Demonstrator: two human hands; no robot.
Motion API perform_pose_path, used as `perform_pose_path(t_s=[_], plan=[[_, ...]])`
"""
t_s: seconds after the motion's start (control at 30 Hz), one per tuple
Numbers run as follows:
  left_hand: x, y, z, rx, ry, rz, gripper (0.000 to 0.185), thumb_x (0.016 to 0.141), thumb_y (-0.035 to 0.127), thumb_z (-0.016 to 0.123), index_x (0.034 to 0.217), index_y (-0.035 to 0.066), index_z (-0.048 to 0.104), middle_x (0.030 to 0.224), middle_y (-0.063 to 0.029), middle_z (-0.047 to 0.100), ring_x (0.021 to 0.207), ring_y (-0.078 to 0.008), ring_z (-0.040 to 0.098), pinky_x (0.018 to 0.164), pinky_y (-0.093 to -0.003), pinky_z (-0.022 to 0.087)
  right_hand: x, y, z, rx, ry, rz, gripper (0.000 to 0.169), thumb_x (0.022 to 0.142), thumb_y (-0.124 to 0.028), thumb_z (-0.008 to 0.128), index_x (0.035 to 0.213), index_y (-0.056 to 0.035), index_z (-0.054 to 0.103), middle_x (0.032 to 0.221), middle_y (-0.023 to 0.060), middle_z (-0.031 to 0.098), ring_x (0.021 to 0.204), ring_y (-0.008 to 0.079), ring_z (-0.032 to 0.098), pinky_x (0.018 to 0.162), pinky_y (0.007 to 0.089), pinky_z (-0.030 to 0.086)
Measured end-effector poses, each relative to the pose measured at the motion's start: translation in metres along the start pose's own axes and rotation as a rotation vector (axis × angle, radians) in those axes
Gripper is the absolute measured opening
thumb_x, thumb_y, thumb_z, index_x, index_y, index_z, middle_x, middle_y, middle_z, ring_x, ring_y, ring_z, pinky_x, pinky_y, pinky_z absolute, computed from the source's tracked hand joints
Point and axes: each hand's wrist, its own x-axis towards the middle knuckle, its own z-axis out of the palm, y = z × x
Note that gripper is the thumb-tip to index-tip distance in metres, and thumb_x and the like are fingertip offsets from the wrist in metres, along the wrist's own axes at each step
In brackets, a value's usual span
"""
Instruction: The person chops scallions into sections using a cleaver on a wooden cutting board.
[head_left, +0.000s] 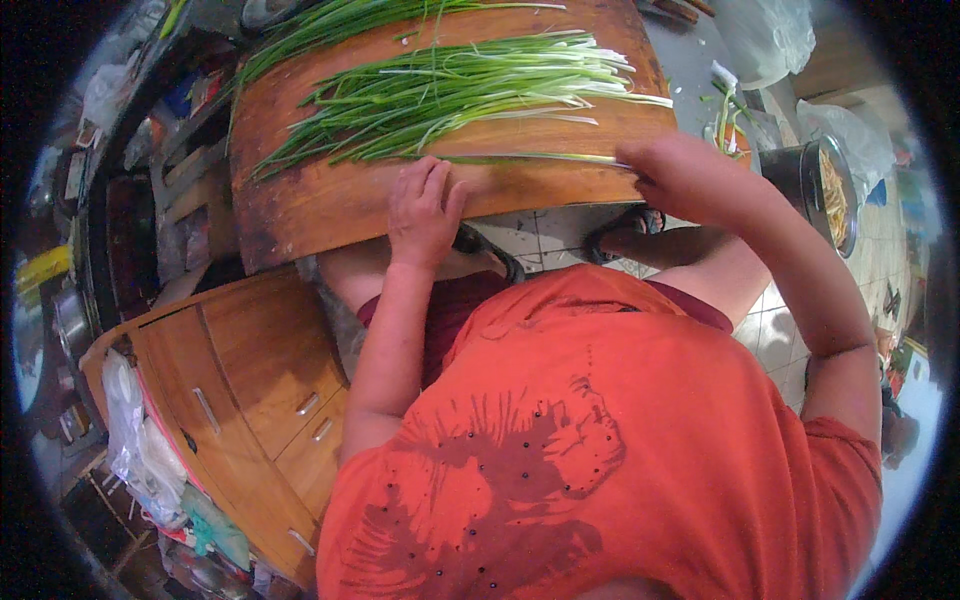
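A single green onion (540, 157) lies stretched along the near side of the wooden tabletop (345, 210). Its white root end is pinched in the fingers of my right hand (686, 176), at the table's right edge. My left hand (426, 206) rests palm down on the near edge, thumb apart, with its fingertips by the stalk's green part; whether they press on it I cannot tell. Just beyond is a broad pile of green onions (465, 90), white ends to the right. A second bunch of green onions (330, 30) runs along the far left side, partly cut off by the view.
Onion trimmings (724, 112) lie right of the table. A dark pot (795, 180) with pale strips inside stands there, near clear plastic bags (772, 45). To my left is a wooden cabinet (255, 375) with plastic bags (142, 442) beside it. My sandaled foot (622, 232) is below the table.
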Motion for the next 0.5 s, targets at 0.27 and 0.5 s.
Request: perform_pose_path(t_s=[0.27,0.5], plan=[[-0.002,0.002,0.000,-0.021,-0.068,-0.076,0.038,0.088,0.033,0.068,0.115,0.006,0.063,0.121,-0.0123,0.060,0.115,-0.0329,0.055,0.101,-0.0450,0.042,-0.077,0.014,-0.025,-0.159,-0.084,0.275,0.020,0.080,-0.005,0.059,0.100,-0.0087,0.058,0.084,0.0189,0.063,0.082,0.0407,0.062,0.069,0.0484,0.049],[0.012,0.049,0.009,-0.113,-0.041,0.096,0.042,0.089,0.034,0.067,0.123,0.010,0.061,0.131,-0.0119,0.054,0.126,-0.0322,0.048,0.108,-0.0503,0.035,-0.100,0.025,0.000,0.102,0.146,0.082,0.028,0.081,-0.002,0.059,0.108,-0.0093,0.060,0.087,0.0160,0.064,0.084,0.0385,0.062,0.070,0.0461,0.049]])
